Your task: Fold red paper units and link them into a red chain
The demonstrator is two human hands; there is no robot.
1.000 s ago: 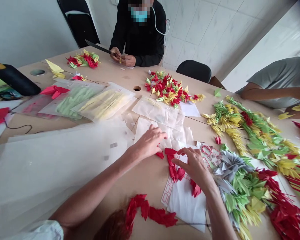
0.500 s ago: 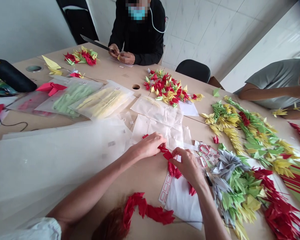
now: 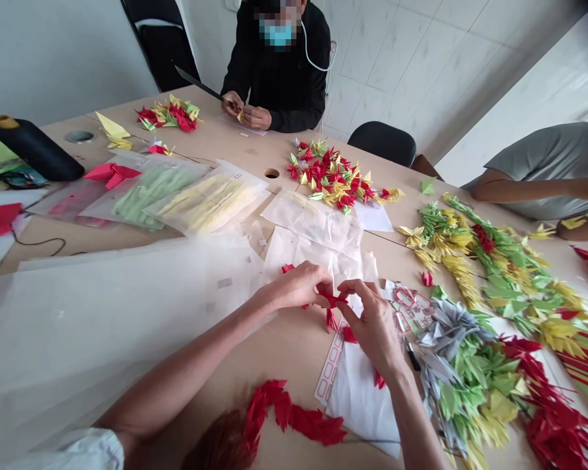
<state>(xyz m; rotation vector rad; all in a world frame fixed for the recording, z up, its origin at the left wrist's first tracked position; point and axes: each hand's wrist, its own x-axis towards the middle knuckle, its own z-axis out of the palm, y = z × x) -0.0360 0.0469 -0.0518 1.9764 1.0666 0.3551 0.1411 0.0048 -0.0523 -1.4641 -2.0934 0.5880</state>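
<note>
Over the table's middle, my left hand (image 3: 304,285) and my right hand (image 3: 370,313) meet, fingertips pinched on a small red folded paper crane (image 3: 334,301). Its far parts are partly covered by my fingers. Below my fingers hang or lie more red folded pieces (image 3: 332,320), some behind my right hand. A chain of red folded paper cranes (image 3: 294,412) curves across the table near me. Beneath my right wrist is a white bag (image 3: 360,391), beside a sheet with red-outlined labels (image 3: 329,369).
Large translucent plastic bags (image 3: 117,307) cover the left. Bags of yellow paper (image 3: 208,199) lie beyond. Coloured folded cranes pile up at the back (image 3: 328,173) and right (image 3: 470,365). A black pen (image 3: 412,354) lies by my right forearm. Two other people work across the table.
My hands have drawn closer together around the red paper crane, my right hand now nearly touching the left. The whole view has shifted slightly.
</note>
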